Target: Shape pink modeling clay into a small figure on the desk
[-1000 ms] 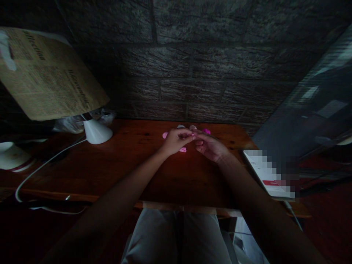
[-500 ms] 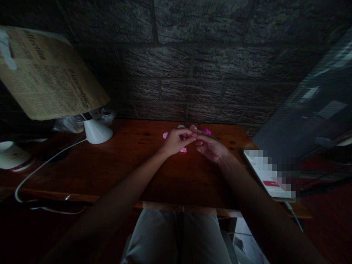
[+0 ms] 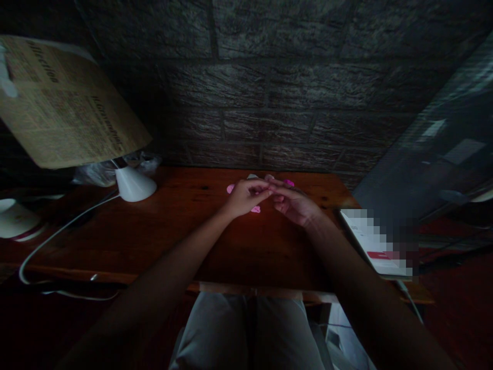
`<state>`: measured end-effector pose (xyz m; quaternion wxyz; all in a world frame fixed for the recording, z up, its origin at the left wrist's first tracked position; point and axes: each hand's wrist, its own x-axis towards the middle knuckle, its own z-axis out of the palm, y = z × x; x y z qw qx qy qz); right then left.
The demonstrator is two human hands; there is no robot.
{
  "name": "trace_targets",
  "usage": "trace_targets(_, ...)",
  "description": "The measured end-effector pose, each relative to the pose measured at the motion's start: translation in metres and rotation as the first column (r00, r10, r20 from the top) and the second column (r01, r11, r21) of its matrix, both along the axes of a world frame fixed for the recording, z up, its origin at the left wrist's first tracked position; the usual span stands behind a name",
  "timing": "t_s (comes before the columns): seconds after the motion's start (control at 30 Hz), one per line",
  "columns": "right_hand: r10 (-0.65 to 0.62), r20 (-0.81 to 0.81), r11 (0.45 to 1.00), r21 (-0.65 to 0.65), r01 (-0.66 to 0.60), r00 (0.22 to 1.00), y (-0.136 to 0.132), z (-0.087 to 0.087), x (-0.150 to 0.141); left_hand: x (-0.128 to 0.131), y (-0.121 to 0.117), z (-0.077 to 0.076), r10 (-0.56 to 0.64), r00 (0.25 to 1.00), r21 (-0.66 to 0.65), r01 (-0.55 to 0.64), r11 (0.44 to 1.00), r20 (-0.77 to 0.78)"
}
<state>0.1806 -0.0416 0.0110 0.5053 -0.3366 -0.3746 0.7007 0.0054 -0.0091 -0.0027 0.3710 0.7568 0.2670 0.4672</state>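
Note:
Over the wooden table, my left hand (image 3: 245,199) and my right hand (image 3: 293,204) meet at the fingertips. The left thumb and forefinger are pinched together against the right fingers, which are curled. Whatever lies between them is too small and dim to make out. Several small soft-looking lumps surround the hands: a pink lump (image 3: 230,188) left of the left hand, another pink lump (image 3: 254,209) just below it, a bright magenta lump (image 3: 288,183) behind the right hand, a pale pink lump (image 3: 269,177) and a whitish lump (image 3: 252,176) behind the fingers, partly hidden.
A lamp with a newsprint shade (image 3: 77,113) and white base (image 3: 135,185) stands on the left of the table (image 3: 162,231). Its cord (image 3: 65,231) hangs over the front edge. A paper cup (image 3: 17,221) is far left, a partly blurred-out device (image 3: 379,252) right. Behind rises a brick wall (image 3: 246,87).
The view has shifted very slightly. Both hands keep nearly the same pose, fingertips together, and the lumps stay in place on the table.

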Motion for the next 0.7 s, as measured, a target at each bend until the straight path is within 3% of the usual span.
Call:
trace_targets(0.43, 0.006, -0.021, 1.0, -0.018, -0.006, 1.0, -0.0024, 0.0025, -0.0027, -0.0001, 0.0003, -0.001, -0.006, 0.999, -0.023, 0.007, 1.0, 0.034)
trace_targets(0.7, 0.031, -0.112, 0.998, -0.052, -0.037, 0.993, -0.0001, 0.0039, 0.0013, 0.0003, -0.0012, 0.0006, -0.033, 0.991, -0.182, 0.057, 0.982, 0.132)
